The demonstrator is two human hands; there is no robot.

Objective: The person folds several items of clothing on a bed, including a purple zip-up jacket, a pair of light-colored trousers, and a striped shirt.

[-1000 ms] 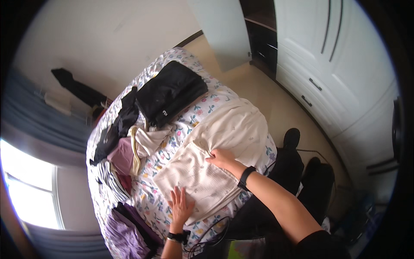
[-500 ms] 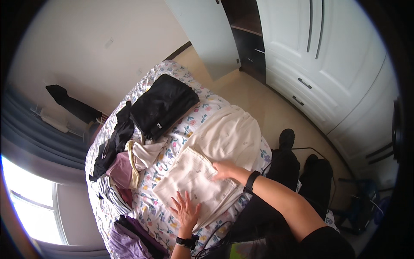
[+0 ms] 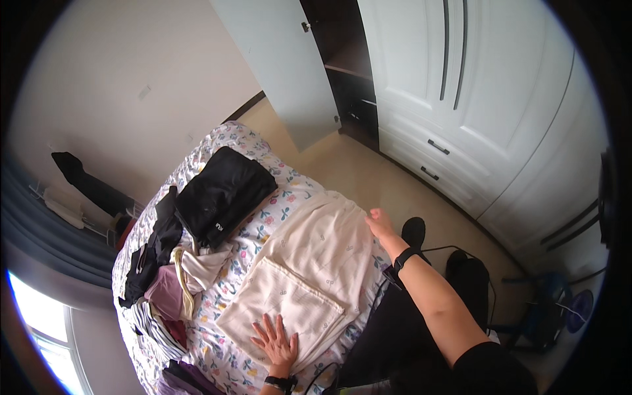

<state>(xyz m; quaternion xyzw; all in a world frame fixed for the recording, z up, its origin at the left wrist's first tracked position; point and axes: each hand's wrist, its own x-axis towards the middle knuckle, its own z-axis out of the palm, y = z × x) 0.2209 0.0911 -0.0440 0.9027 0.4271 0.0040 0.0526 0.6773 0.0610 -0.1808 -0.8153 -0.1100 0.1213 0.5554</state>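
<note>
A cream cloth (image 3: 316,253) with small printed motifs lies spread over the near right of the bed, its near part folded over into a flat layered panel. My left hand (image 3: 275,342) rests palm down on that panel with its fingers spread. At the cloth's right edge, my right hand (image 3: 380,224) has its fingers curled in against the border. The fingertips are partly hidden there. Dark bands circle both wrists.
The bed (image 3: 253,164) has a floral sheet. A folded black garment (image 3: 227,191) lies beyond the cloth. To the left is a heap with a mauve garment (image 3: 166,289) and a striped one (image 3: 151,324). A white wardrobe (image 3: 454,131) stands at the right, one door open.
My right hand has left the folded panel and moved farther away and right, to the cloth's outer edge. My left hand stays flat on the panel. The view has shifted.
</note>
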